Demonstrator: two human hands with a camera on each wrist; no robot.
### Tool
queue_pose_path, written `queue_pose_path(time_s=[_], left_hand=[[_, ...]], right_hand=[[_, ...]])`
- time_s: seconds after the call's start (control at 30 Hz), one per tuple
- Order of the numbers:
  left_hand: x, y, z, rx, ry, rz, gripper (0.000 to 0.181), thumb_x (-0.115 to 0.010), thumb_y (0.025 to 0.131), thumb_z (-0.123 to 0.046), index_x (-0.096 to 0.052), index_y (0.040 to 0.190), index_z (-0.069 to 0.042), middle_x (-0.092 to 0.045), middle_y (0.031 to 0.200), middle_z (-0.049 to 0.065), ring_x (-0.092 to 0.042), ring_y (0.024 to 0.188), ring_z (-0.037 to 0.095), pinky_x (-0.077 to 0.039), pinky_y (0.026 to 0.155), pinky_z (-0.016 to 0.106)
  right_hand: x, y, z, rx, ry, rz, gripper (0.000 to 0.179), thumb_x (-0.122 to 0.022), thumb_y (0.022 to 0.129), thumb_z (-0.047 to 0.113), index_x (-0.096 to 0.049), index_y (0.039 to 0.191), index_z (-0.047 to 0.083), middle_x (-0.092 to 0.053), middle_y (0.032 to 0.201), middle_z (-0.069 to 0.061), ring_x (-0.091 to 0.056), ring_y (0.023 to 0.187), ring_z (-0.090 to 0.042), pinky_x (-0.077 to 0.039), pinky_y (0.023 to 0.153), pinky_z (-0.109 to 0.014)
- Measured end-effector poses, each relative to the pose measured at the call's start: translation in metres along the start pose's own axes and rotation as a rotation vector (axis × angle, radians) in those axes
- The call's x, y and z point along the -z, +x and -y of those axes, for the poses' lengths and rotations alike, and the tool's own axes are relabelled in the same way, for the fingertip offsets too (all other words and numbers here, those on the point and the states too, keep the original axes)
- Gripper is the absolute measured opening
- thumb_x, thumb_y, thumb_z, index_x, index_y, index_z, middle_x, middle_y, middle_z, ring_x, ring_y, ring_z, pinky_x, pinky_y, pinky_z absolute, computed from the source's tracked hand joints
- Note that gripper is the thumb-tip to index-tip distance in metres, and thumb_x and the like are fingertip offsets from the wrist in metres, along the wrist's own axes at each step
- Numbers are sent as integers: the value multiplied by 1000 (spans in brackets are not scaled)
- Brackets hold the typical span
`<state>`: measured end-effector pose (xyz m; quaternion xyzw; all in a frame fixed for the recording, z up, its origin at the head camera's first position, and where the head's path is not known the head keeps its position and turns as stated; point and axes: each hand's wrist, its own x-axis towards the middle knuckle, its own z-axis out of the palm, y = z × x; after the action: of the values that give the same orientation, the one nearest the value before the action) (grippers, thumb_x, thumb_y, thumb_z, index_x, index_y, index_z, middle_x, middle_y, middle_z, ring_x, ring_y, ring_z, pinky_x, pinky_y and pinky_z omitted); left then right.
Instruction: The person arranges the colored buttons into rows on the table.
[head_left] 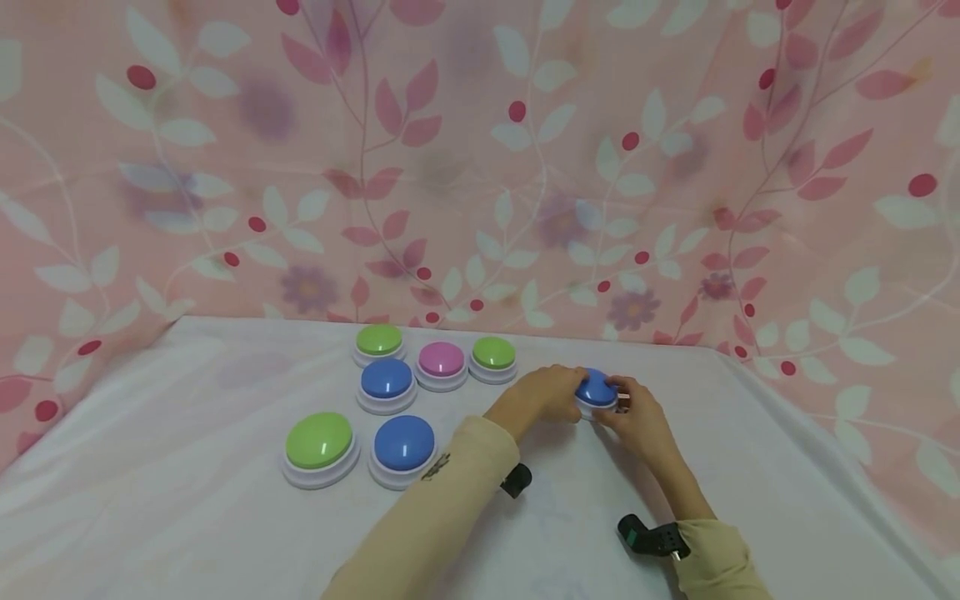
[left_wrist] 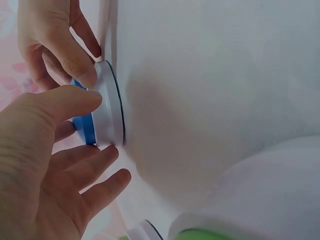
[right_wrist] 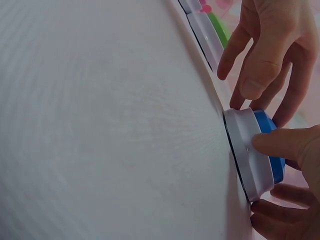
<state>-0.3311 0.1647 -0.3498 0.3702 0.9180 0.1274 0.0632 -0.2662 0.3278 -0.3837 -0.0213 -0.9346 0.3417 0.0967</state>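
Note:
On the right part of the table stands a blue push button [head_left: 596, 388] with a white round base, between the two hands. My left hand [head_left: 551, 393] is at its left side, fingers curved about the base and dome. From the right, my right hand [head_left: 637, 421] grips it; in the right wrist view its thumb [right_wrist: 277, 142] lies on the white base [right_wrist: 250, 155] and its other fingers reach round the far side. The left wrist view shows the base [left_wrist: 108, 107] standing on the cloth, with the left thumb [left_wrist: 80, 101] close against it.
Left of the hands stand more push buttons: a pink one [head_left: 441, 361], a rear green one [head_left: 378, 342], another green one [head_left: 494, 354], a front green one [head_left: 319, 443], and blue ones [head_left: 387, 381] nearby. White cloth [head_left: 187, 517] covers the table; a floral curtain [head_left: 480, 167] hangs behind.

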Motion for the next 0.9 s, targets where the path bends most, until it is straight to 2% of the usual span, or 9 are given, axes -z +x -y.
queue_pose_path(time_s=[0.37, 0.5, 0.6, 0.9], left_hand=[[1, -2, -7, -34, 17, 4, 48, -72, 88, -27, -59, 132, -14, -64, 129, -1, -60, 113, 15, -49, 99, 32], [1, -4, -9, -44, 35, -18, 41, -73, 87, -26, -63, 125, -13, -66, 121, 0, -61, 105, 15, -50, 93, 31], [0, -6, -9, -50, 56, -23, 41, -73, 87, -26, -63, 124, -13, -65, 119, 2, -61, 103, 15, -51, 91, 31], [-2, -9, -8, -82, 94, -43, 44, -73, 88, -27, -61, 127, -11, -66, 119, 5, -62, 104, 16, -52, 94, 31]], right_hand=[[-2, 0, -2, -23, 40, -1, 60, -68, 92, 12, -38, 141, -3, -40, 145, -36, -46, 129, -52, -43, 103, -54], [-2, 0, -2, 2, 34, -4, 55, -66, 93, 11, -41, 138, -4, -40, 146, -36, -46, 129, -52, -44, 102, -55], [-1, -1, -1, 28, 21, -11, 49, -65, 94, 10, -43, 135, -5, -40, 144, -36, -47, 128, -52, -45, 102, -56], [3, -3, 0, 99, -25, -31, 47, -65, 94, 15, -48, 133, -4, -46, 142, -31, -47, 129, -50, -43, 102, -60]])
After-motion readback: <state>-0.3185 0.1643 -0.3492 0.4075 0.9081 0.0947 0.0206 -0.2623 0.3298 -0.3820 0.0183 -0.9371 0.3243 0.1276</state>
